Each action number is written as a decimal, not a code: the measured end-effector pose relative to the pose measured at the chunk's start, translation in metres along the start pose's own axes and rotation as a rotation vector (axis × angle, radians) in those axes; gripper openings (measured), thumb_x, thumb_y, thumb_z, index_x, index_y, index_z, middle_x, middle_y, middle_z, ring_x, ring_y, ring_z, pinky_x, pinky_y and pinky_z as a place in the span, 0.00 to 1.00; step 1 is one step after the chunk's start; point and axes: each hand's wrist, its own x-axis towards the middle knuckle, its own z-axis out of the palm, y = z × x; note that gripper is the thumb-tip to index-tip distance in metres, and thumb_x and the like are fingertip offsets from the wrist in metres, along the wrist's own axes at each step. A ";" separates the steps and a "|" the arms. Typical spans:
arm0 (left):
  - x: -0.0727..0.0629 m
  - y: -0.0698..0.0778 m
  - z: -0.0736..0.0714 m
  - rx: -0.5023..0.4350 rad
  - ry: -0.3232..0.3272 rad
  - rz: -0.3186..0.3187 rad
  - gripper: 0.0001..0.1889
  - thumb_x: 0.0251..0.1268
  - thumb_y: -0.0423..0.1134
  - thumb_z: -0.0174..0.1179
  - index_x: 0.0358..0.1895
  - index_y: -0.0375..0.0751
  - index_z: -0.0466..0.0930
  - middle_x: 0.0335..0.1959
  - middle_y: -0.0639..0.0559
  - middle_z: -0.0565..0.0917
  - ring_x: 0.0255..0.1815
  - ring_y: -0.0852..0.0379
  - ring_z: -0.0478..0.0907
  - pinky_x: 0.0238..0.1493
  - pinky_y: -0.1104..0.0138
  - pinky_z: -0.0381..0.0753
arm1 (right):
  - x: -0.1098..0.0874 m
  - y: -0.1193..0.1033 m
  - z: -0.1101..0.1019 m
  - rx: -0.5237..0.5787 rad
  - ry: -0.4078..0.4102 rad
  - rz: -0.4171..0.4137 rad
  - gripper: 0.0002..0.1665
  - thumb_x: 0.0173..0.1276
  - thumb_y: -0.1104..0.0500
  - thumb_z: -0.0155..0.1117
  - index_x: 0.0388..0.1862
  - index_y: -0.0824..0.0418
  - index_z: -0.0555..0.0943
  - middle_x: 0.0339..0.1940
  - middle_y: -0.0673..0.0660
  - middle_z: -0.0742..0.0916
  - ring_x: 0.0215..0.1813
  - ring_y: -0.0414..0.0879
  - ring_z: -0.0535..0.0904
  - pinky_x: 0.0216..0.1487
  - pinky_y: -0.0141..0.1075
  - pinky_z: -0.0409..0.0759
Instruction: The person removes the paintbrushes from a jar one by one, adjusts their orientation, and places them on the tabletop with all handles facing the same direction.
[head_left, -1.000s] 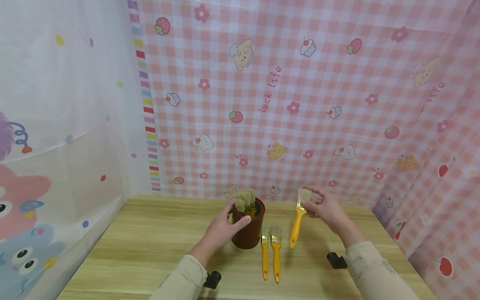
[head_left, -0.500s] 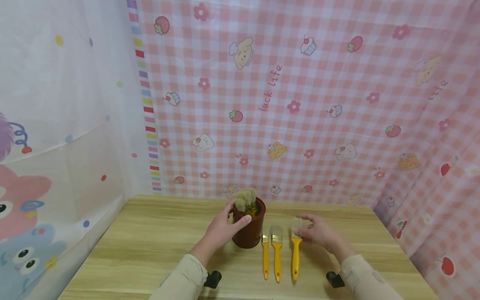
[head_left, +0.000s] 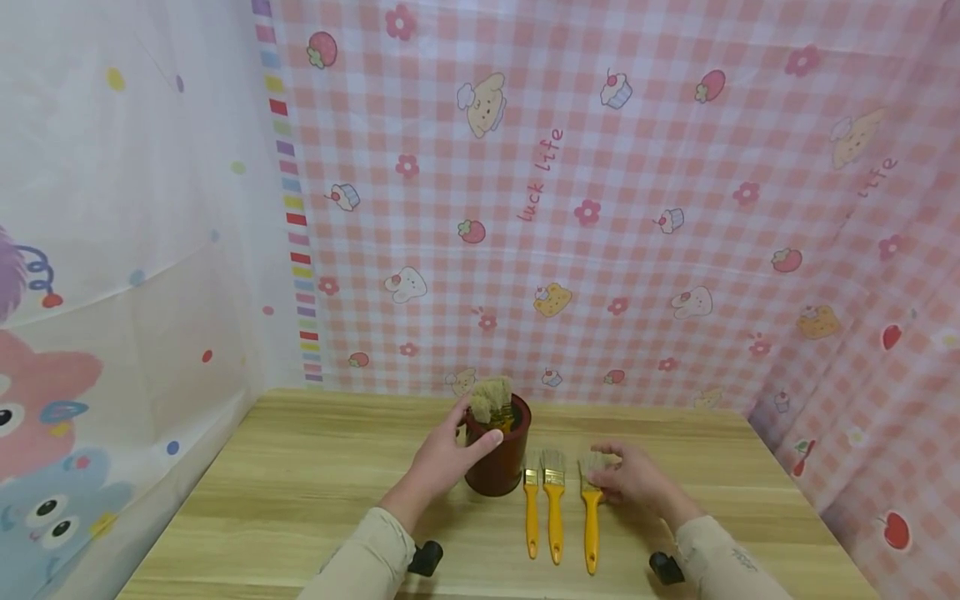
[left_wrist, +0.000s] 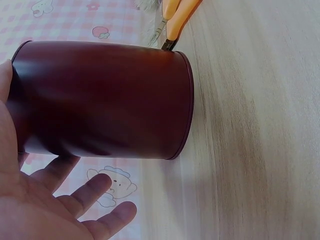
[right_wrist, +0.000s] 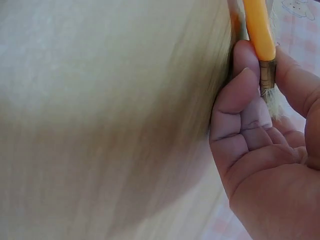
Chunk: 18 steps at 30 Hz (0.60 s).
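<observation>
My left hand (head_left: 442, 458) holds a dark reddish-brown cylindrical cup (head_left: 498, 468) by its upper part, thumb on the near side of the rim. In the left wrist view some of its fingers (left_wrist: 86, 195) spread away from the cup wall. Pale brush bristles (head_left: 491, 398) stick up out of the cup. At the right, my right hand (head_left: 637, 482) pinches a paintbrush (head_left: 592, 530) with a yellow handle near its metal band and bristles. That brush points its handle toward me, low over the table. The right wrist view shows thumb and fingers on either side of the metal band (right_wrist: 267, 74).
Two more yellow-handled paintbrushes, a narrower one (head_left: 532, 518) and a wider one (head_left: 555, 518), lie side by side between the cup and the right hand. The wood-grain table (head_left: 315, 483) ends at a pink checked curtain (head_left: 570, 250) behind. A white printed curtain (head_left: 150, 275) hangs at left.
My right hand has brought its paintbrush down and toward me, from raised and tilted to low and nearly parallel with the two lying brushes. The left hand and cup have stayed put.
</observation>
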 end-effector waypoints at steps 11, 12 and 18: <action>0.000 0.000 0.000 0.003 0.000 -0.006 0.49 0.71 0.69 0.65 0.88 0.63 0.52 0.84 0.42 0.67 0.85 0.34 0.63 0.78 0.33 0.67 | 0.003 -0.007 0.005 -0.125 0.052 0.060 0.35 0.75 0.60 0.73 0.77 0.68 0.73 0.34 0.58 0.89 0.29 0.47 0.85 0.34 0.40 0.87; 0.000 0.000 0.000 0.002 -0.001 -0.006 0.49 0.71 0.69 0.65 0.88 0.63 0.52 0.84 0.42 0.67 0.85 0.34 0.63 0.78 0.33 0.67 | 0.003 -0.008 0.005 -0.138 0.055 0.066 0.35 0.75 0.60 0.73 0.76 0.68 0.74 0.34 0.57 0.89 0.29 0.46 0.85 0.34 0.40 0.87; -0.001 0.000 0.001 0.007 0.001 -0.013 0.49 0.71 0.69 0.65 0.88 0.63 0.52 0.85 0.43 0.66 0.85 0.35 0.63 0.78 0.32 0.67 | 0.008 -0.008 0.005 -0.152 0.063 0.106 0.33 0.74 0.60 0.74 0.75 0.64 0.77 0.36 0.56 0.88 0.27 0.43 0.82 0.32 0.36 0.86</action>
